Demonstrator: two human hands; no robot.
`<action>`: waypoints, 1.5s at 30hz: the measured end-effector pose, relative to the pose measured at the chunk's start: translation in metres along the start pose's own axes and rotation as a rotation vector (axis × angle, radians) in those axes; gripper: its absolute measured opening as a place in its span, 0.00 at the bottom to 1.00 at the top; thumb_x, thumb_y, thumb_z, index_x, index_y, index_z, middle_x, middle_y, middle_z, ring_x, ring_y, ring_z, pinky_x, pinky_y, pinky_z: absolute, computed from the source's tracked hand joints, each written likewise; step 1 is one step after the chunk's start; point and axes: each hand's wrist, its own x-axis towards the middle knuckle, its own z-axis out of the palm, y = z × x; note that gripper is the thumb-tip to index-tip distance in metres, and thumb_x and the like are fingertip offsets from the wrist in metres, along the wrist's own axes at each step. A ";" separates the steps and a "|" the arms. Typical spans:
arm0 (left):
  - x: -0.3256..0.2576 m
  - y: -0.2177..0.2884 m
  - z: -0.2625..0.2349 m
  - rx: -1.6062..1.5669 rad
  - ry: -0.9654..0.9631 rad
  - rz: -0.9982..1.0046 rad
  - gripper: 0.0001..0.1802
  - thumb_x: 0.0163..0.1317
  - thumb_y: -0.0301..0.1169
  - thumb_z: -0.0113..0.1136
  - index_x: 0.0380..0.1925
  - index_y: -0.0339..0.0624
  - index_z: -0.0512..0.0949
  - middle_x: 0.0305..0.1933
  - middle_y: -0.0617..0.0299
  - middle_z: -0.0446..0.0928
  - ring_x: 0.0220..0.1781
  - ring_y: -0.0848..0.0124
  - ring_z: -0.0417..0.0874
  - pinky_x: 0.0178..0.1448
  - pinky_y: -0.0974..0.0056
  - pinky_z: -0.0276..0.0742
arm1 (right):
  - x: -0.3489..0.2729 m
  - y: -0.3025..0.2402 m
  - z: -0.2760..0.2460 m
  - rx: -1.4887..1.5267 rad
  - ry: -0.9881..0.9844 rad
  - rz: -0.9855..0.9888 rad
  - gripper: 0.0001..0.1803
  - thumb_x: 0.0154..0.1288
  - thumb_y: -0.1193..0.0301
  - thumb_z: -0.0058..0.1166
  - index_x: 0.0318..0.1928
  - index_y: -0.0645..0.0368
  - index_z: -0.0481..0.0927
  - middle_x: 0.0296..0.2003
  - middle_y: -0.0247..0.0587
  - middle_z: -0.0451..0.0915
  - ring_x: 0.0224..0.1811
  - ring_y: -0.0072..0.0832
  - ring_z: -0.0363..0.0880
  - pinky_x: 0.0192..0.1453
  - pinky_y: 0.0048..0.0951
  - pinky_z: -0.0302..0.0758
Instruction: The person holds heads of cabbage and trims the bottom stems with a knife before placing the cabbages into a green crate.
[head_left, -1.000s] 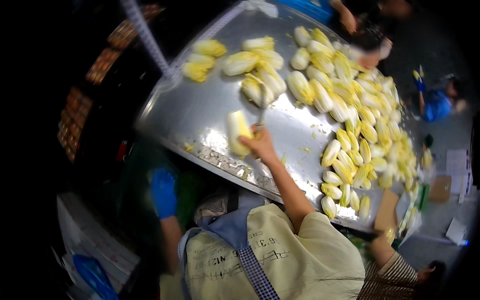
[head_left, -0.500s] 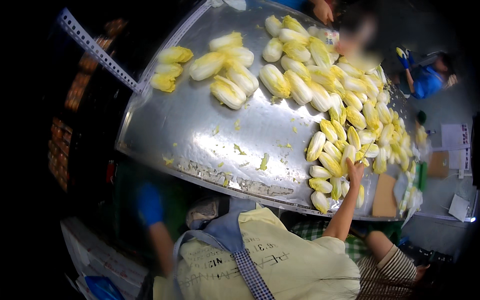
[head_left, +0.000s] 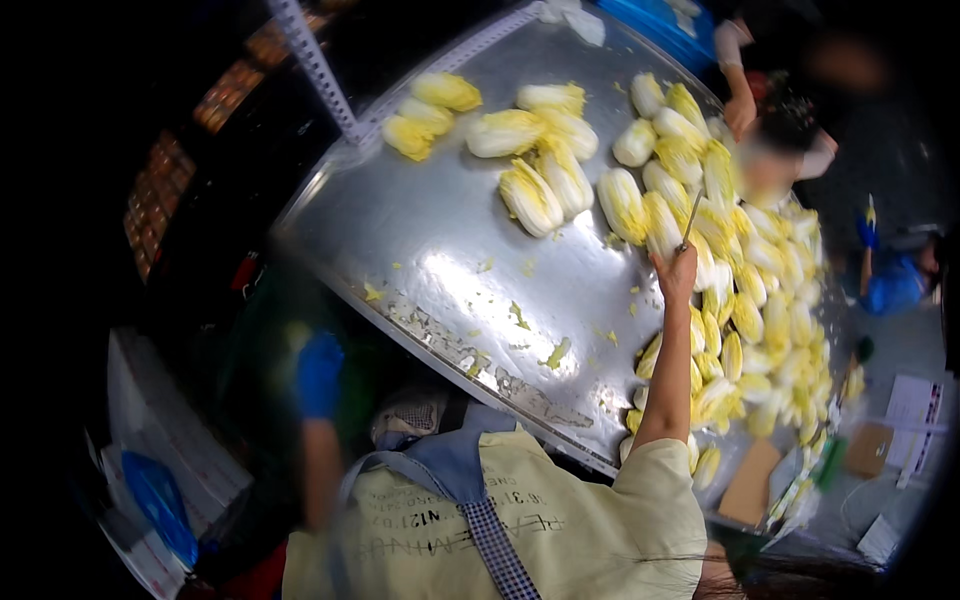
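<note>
My bare right hand (head_left: 677,272) reaches over the steel table (head_left: 380,225), closed round the handle of a knife (head_left: 692,220). Its thin blade points away from me, over the near edge of the big pile of yellow-white napa cabbages (head_left: 660,228). My blue-gloved left hand (head_left: 320,375) hangs beyond the table's left near edge, low and blurred. A pale yellowish smear lies by its fingers; what it is, and how the fingers are set, I cannot make out. Several more napa cabbages (head_left: 500,133) lie in a loose group left of the pile, and a smaller group (head_left: 445,91) lies farther left.
Leaf scraps (head_left: 557,352) dot the table. A perforated white post (head_left: 318,75) rises at its far left corner. Across the table a co-worker's hand (head_left: 740,115) is near the pile. A blue tub (head_left: 655,22) stands behind. Cardboard (head_left: 750,482) lies at the right end; white cartons (head_left: 140,400) stand lower left.
The view has turned, so the table sits differently in it. My right hand with the knife has moved from the near right cabbages to ones farther left and away. My left hand stays low at the left.
</note>
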 end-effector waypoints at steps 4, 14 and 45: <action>-0.033 0.002 0.009 0.104 0.089 0.072 0.17 0.59 0.33 0.52 0.49 0.43 0.71 0.49 0.62 0.73 0.49 0.69 0.74 0.53 0.65 0.68 | 0.003 0.008 0.016 0.010 0.126 -0.021 0.33 0.39 0.63 0.69 0.43 0.66 0.67 0.34 0.50 0.74 0.36 0.43 0.74 0.40 0.36 0.70; -0.025 -0.017 0.000 0.493 0.017 0.339 0.23 0.52 0.27 0.63 0.49 0.40 0.69 0.48 0.61 0.73 0.47 0.72 0.74 0.50 0.68 0.71 | -0.095 0.015 -0.005 0.910 -0.216 0.647 0.20 0.52 0.64 0.61 0.39 0.65 0.71 0.28 0.39 0.75 0.28 0.28 0.76 0.29 0.34 0.79; -0.062 0.038 -0.142 0.572 0.466 0.417 0.37 0.37 0.41 0.74 0.48 0.38 0.70 0.42 0.56 0.77 0.43 0.65 0.78 0.47 0.62 0.74 | -0.319 -0.473 0.155 0.275 -1.295 -0.735 0.18 0.57 0.68 0.48 0.43 0.69 0.66 0.27 0.48 0.74 0.20 0.36 0.74 0.24 0.34 0.71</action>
